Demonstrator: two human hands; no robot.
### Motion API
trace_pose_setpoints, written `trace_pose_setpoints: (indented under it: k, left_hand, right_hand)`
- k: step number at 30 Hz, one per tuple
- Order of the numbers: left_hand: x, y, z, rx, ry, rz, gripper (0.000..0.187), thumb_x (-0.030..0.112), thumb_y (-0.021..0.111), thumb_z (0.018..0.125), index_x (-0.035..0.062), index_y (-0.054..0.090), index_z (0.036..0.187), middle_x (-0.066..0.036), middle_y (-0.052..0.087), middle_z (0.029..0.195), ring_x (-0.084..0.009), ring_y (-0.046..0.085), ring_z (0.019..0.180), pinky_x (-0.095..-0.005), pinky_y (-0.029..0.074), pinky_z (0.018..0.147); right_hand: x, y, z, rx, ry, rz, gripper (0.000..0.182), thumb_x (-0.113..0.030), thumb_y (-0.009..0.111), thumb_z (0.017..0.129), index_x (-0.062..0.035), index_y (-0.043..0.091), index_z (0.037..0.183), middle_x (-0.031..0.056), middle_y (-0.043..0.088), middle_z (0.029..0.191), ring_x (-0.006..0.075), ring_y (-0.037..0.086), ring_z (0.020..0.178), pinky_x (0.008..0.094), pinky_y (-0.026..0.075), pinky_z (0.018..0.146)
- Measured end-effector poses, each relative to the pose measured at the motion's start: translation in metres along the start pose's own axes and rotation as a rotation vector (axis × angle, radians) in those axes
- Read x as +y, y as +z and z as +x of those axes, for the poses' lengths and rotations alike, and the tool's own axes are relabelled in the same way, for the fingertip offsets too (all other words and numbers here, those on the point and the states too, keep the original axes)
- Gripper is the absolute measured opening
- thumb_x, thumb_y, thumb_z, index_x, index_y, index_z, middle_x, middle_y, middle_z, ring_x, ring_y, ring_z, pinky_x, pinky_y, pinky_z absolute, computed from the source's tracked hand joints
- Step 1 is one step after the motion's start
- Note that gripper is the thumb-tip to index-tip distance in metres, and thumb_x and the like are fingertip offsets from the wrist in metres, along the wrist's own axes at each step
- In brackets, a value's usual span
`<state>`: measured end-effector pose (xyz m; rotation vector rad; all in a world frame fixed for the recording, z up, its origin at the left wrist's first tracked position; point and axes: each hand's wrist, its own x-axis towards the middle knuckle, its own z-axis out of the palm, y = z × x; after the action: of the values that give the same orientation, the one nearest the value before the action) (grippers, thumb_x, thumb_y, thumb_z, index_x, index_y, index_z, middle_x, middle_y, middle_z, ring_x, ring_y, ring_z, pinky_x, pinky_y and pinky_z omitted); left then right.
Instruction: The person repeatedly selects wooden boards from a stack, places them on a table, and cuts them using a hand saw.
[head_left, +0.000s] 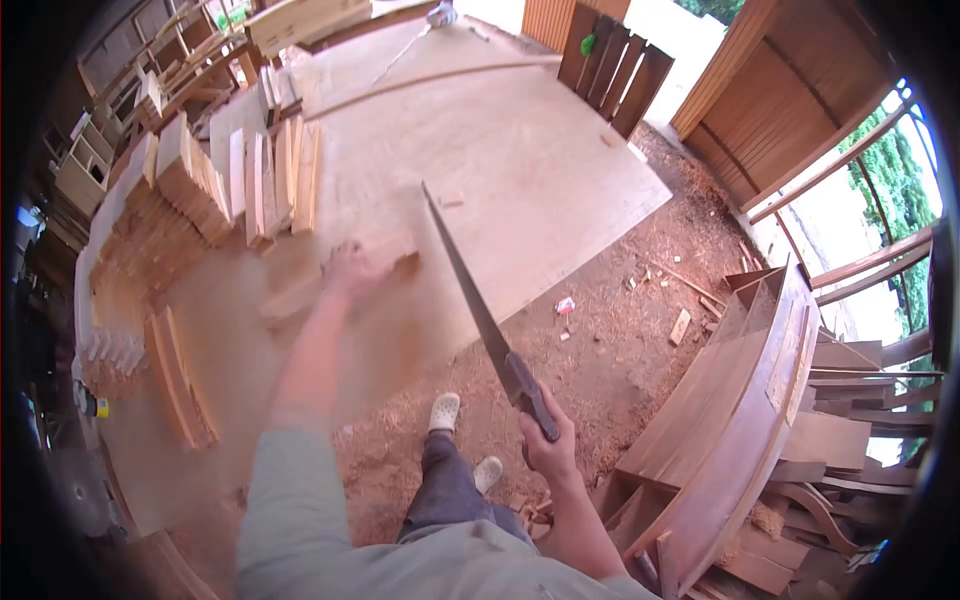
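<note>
A hand saw (475, 300) with a long tapering blade and dark handle points up and away over the worktable (480, 130). My right hand (552, 440) is wrapped round its handle, near the table's front edge. My left hand (350, 268) reaches over the table and rests at a blurred wooden piece (295, 300); its fingers are smeared by motion, so its grip cannot be made out. A small wood offcut (451, 201) lies just beyond the saw's blade.
Stacked wooden pieces (190, 190) fill the table's left side, with two long strips (180, 380) nearer me. Wooden furniture (700, 400) stands at the right. Shavings and scraps cover the ground (620, 330). Dark boards (615, 70) stand upright at the back.
</note>
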<state>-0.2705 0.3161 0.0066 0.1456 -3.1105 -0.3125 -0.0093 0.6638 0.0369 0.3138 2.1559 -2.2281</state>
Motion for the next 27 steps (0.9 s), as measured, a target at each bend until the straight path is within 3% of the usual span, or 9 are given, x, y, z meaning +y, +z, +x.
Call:
trace_pose_setpoints:
  k: [3, 6, 8, 9, 11, 12, 14, 17, 27]
  left_hand:
    - [-0.042, -0.020, -0.033, -0.081, 0.003, 0.099, 0.064, 0.054, 0.062, 0.086, 0.0011, 0.064, 0.122, -0.016, 0.054, 0.130, -0.0323, 0.050, 0.125, -0.0452, 0.041, 0.105]
    - [-0.066, -0.044, -0.046, -0.202, -0.003, 0.263, 0.059, 0.054, 0.056, 0.089, 0.0076, 0.067, 0.123, -0.019, 0.061, 0.124, -0.0359, 0.058, 0.115, -0.0465, 0.047, 0.099]
    - [-0.093, -0.042, -0.051, -0.232, -0.315, -0.136, 0.060, 0.057, 0.049, 0.093, 0.0072, 0.067, 0.122, -0.025, 0.065, 0.116, -0.0386, 0.063, 0.108, -0.0480, 0.048, 0.097]
    - [-0.095, -0.045, -0.057, -0.226, -0.336, -0.137, 0.060, 0.057, 0.049, 0.093, 0.0072, 0.067, 0.122, -0.025, 0.065, 0.116, -0.0386, 0.063, 0.108, -0.0480, 0.048, 0.097]
    - [-0.087, -0.048, -0.062, -0.262, -0.904, -0.707, 0.060, 0.054, 0.042, 0.098, 0.0033, 0.069, 0.118, -0.027, 0.065, 0.116, -0.0413, 0.064, 0.108, -0.0505, 0.048, 0.096]
    - [-0.083, -0.047, -0.061, -0.256, -0.915, -0.716, 0.060, 0.054, 0.042, 0.098, 0.0033, 0.069, 0.118, -0.027, 0.065, 0.116, -0.0413, 0.064, 0.108, -0.0505, 0.048, 0.096]
    - [-0.076, -0.043, -0.055, -0.065, -0.474, -0.188, 0.061, 0.050, 0.037, 0.101, -0.0009, 0.069, 0.113, -0.026, 0.065, 0.116, -0.0412, 0.065, 0.103, -0.0512, 0.048, 0.094]
    - [-0.069, -0.005, -0.025, 0.284, -0.301, -0.027, 0.060, 0.049, 0.039, 0.102, -0.0015, 0.072, 0.102, -0.019, 0.063, 0.113, -0.0357, 0.059, 0.106, -0.0462, 0.046, 0.096]
    - [-0.026, 0.033, 0.008, 0.333, -0.214, -0.024, 0.048, 0.042, 0.042, 0.097, 0.0049, 0.073, 0.096, -0.014, 0.065, 0.113, -0.0305, 0.058, 0.113, -0.0488, 0.043, 0.094]
  right_hand:
    - [0.018, -0.011, 0.014, 0.007, -0.120, -0.111, 0.059, -0.005, 0.064, 0.090, 0.0002, 0.045, 0.145, 0.0022, 0.065, 0.102, 0.0045, 0.056, 0.082, 0.0202, 0.047, 0.071]
    - [0.020, -0.007, 0.007, 0.270, -0.129, -0.074, 0.060, -0.002, 0.063, 0.089, -0.0012, 0.045, 0.146, -0.0011, 0.059, 0.093, 0.0043, 0.052, 0.067, 0.0206, 0.046, 0.061]
    - [0.000, 0.001, -0.008, 0.362, -0.055, 0.259, 0.060, -0.003, 0.062, 0.089, -0.0008, 0.044, 0.146, -0.0001, 0.058, 0.088, 0.0059, 0.052, 0.062, 0.0222, 0.047, 0.056]
    - [0.000, -0.004, -0.012, 0.340, -0.051, 0.258, 0.060, -0.003, 0.062, 0.089, -0.0008, 0.044, 0.146, -0.0001, 0.058, 0.088, 0.0059, 0.052, 0.062, 0.0222, 0.047, 0.056]
    - [0.007, -0.025, -0.023, 0.315, -0.021, 0.202, 0.060, -0.002, 0.060, 0.089, 0.0000, 0.043, 0.146, 0.0002, 0.057, 0.083, 0.0067, 0.052, 0.060, 0.0230, 0.047, 0.054]
    - [0.009, -0.026, -0.026, 0.302, -0.023, 0.195, 0.060, -0.002, 0.060, 0.089, 0.0000, 0.043, 0.146, 0.0002, 0.057, 0.083, 0.0067, 0.052, 0.060, 0.0230, 0.047, 0.054]
    - [0.009, -0.027, -0.034, 0.213, -0.054, 0.127, 0.060, -0.001, 0.059, 0.089, 0.0010, 0.043, 0.146, 0.0000, 0.055, 0.080, 0.0069, 0.052, 0.061, 0.0228, 0.047, 0.054]
    - [0.003, -0.014, -0.040, 0.148, -0.015, 0.146, 0.057, 0.000, 0.059, 0.089, 0.0015, 0.045, 0.144, -0.0009, 0.055, 0.082, 0.0056, 0.052, 0.062, 0.0217, 0.044, 0.055]
    - [-0.013, 0.016, -0.030, -0.067, -0.008, -0.132, 0.056, -0.001, 0.057, 0.090, 0.0017, 0.043, 0.145, -0.0010, 0.057, 0.085, 0.0051, 0.051, 0.066, 0.0212, 0.044, 0.058]
